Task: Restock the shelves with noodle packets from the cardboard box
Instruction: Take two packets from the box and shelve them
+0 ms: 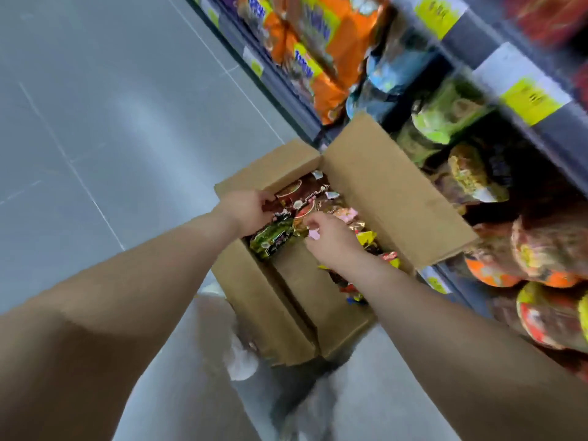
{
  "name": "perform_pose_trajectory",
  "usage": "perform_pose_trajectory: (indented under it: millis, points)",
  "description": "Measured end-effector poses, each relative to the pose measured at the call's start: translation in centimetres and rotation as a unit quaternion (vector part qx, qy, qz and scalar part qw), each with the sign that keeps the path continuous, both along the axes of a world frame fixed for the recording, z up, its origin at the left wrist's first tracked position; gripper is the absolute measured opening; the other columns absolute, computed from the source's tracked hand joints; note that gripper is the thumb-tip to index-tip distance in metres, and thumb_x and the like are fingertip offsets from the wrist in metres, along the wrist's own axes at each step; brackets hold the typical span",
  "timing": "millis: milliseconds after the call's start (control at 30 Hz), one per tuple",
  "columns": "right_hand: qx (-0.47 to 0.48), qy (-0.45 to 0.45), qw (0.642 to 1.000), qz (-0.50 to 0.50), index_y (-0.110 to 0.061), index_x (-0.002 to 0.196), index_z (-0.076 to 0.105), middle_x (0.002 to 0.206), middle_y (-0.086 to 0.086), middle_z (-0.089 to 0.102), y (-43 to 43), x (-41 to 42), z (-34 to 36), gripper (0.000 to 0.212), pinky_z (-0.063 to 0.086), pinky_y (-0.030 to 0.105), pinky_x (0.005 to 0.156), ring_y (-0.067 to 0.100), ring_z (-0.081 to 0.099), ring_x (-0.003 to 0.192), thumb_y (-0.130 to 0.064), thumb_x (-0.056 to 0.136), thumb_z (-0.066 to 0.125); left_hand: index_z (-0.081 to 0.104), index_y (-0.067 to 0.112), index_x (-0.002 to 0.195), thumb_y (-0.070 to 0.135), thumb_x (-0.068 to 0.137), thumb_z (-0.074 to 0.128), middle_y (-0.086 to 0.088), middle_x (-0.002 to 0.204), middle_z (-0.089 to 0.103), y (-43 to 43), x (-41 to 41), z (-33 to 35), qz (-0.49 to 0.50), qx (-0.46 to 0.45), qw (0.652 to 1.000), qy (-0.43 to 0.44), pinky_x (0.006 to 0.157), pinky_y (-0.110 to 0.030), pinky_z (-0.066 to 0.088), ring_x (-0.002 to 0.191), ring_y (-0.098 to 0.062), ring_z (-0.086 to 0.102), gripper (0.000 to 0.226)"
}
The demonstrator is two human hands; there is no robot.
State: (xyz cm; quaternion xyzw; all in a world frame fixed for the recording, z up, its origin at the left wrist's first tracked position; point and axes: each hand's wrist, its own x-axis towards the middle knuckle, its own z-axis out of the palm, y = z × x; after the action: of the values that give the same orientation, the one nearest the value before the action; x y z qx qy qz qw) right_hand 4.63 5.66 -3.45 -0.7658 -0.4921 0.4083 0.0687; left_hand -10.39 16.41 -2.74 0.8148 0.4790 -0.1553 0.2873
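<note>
Gripping from 2 sides, the left hand [249, 213] curls its fingers over the near edge of a dark red packet [292, 194] while the right hand [332, 241] has thumb and fingertips drawn together on the crinkled rim of a gold packet [300, 226]; motion blur hides whether either hold is firm or only a first touch. Both packets lie on top of the loose noodle packets [321, 206] heaped at the far end of the open cardboard box [286, 313], which stands on the floor [95, 122] just beside the shelves [547, 138]. The step looks like gathering a handful to lift out, so the restocking seems well short of done, with plenty of stock in the box. Next, the move calls for closing both grips on the same bundle and raising it clear of the upright flap [391, 192] that stands between the box and the shelf face. The wrappers are glossy film, slippery and easily crushed, flat and pillow-like; a green packet [272, 238] and a yellow packet [366, 238] lie tilted among them and could slide off a stack. The box is plain matt brown board with creased flaps. On the shelves sit shiny orange packs [346, 36] and rounded bowls [445, 116], behind yellow price labels [531, 98].
</note>
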Motion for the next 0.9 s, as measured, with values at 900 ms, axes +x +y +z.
perform_pose_trajectory:
  millis: [900]
  points:
    - [0.166, -0.305, 0.846, 0.404, -0.013, 0.123, 0.057, 0.105, 0.015, 0.057, 0.3, -2.8, -23.7, 0.052, 0.038, 0.048, 0.098, 0.033, 0.054, 0.098, -0.014, 0.072, 0.069, 0.003, 0.006, 0.150, 0.056, 0.076, 0.068, -0.015, 0.138, 0.041, 0.8, 0.6, -22.1, -0.087, 0.094, 0.972, 0.195, 0.103, -0.040, 0.035, 0.127, -0.031, 0.040, 0.111]
